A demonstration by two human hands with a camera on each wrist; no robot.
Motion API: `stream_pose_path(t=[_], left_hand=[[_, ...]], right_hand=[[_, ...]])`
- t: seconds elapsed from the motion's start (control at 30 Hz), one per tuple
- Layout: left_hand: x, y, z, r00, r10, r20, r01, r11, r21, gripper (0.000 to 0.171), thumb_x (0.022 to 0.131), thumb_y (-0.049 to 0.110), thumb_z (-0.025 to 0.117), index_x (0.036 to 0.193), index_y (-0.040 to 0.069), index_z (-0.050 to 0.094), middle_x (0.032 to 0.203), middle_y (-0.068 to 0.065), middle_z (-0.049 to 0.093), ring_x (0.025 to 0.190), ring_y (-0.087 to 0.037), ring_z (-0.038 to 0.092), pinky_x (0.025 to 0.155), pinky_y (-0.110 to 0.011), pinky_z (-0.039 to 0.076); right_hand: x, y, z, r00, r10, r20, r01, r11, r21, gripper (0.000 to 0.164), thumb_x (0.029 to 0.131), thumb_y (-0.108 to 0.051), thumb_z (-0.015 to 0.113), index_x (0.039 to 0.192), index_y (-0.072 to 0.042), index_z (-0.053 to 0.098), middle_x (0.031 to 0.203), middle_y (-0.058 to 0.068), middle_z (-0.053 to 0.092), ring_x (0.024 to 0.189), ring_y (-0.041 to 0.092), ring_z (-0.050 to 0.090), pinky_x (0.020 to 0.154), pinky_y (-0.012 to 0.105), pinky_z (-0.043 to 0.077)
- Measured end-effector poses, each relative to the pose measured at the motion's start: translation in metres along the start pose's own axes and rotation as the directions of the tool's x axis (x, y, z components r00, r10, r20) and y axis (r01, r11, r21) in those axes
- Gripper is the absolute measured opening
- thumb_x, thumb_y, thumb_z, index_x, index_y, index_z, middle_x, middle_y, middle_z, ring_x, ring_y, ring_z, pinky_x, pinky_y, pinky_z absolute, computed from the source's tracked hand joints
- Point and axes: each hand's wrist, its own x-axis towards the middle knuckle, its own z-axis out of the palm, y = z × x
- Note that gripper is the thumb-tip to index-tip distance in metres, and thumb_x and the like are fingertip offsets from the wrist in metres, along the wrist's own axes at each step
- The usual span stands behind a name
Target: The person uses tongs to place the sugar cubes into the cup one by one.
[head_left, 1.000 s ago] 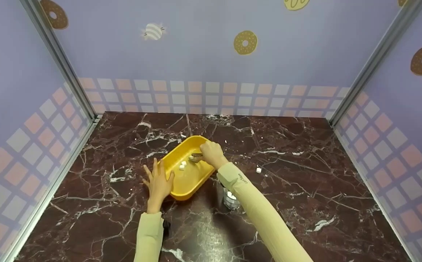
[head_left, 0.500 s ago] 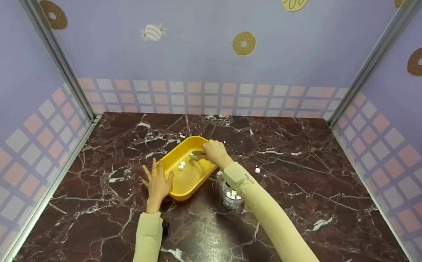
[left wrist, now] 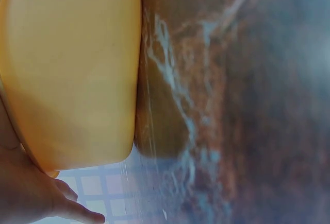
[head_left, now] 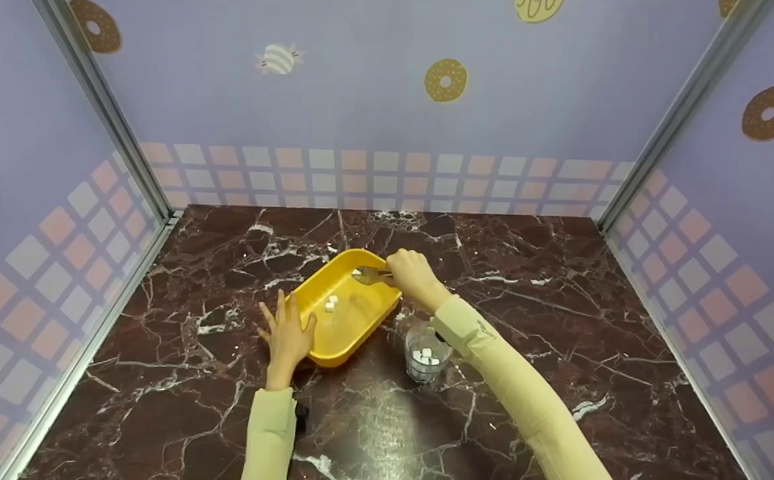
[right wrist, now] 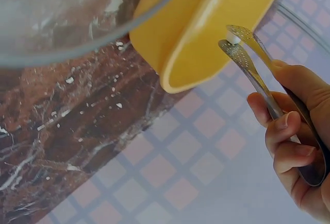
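A yellow rectangular tray [head_left: 320, 280] lies slanted on the dark marble table. My left hand [head_left: 289, 339] rests on its left rim, fingers spread; the left wrist view shows that hand [left wrist: 31, 193] at the tray wall [left wrist: 77, 69]. Above the tray's right side, my right hand [head_left: 417, 277] grips metal tongs [head_left: 375, 272]. Between the tongs' perforated tips a small white cube [right wrist: 233, 39] is pinched. A few white cubes [head_left: 331, 304] sit in the tray. Near my right forearm stands a clear glass [head_left: 420, 375] holding several white cubes [head_left: 425, 357].
White crumbs [right wrist: 69, 80] are scattered over the marble tabletop [head_left: 180, 320]. The glass rim [right wrist: 129, 28] fills the upper left of the right wrist view. Patterned walls [head_left: 360, 100] enclose the table at the back and both sides.
My right hand has lifted the tongs up and to the right from the tray floor, a cube in their tips. More of the glass shows. My left hand stays put.
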Motion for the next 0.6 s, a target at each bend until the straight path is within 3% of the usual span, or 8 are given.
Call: stream_pose_path(t=[0.3, 0.6], left_hand=[[0.000, 0.000, 0.001, 1.000, -0.007, 0.007, 0.007, 1.000, 0.011, 0.062, 0.090, 0.035, 0.045, 0.141, 0.005, 0.024, 0.150, -0.015, 0.009, 0.132, -0.050, -0.005, 0.092, -0.076, 0.008], [0.001, 0.000, 0.000, 1.000, 0.001, 0.010, -0.001, 1.000, 0.019, 0.062, 0.090, 0.034, 0.045, 0.141, 0.005, 0.024, 0.150, -0.017, 0.009, 0.132, -0.051, -0.004, 0.091, -0.077, 0.007]], right_hand=[[-0.016, 0.014, -0.032, 1.000, 0.002, -0.007, -0.002, 0.997, 0.072, 0.013, 0.074, -0.020, 0.070, 0.077, -0.008, 0.073, 0.071, 0.010, 0.068, 0.060, 0.030, 0.060, 0.055, 0.044, 0.049], [-0.049, 0.035, -0.068, 0.999, -0.002, -0.050, 0.006, 0.997, 0.083, 0.014, 0.076, -0.025, 0.068, 0.078, -0.012, 0.072, 0.067, 0.007, 0.067, 0.057, 0.026, 0.058, 0.054, 0.042, 0.048]])
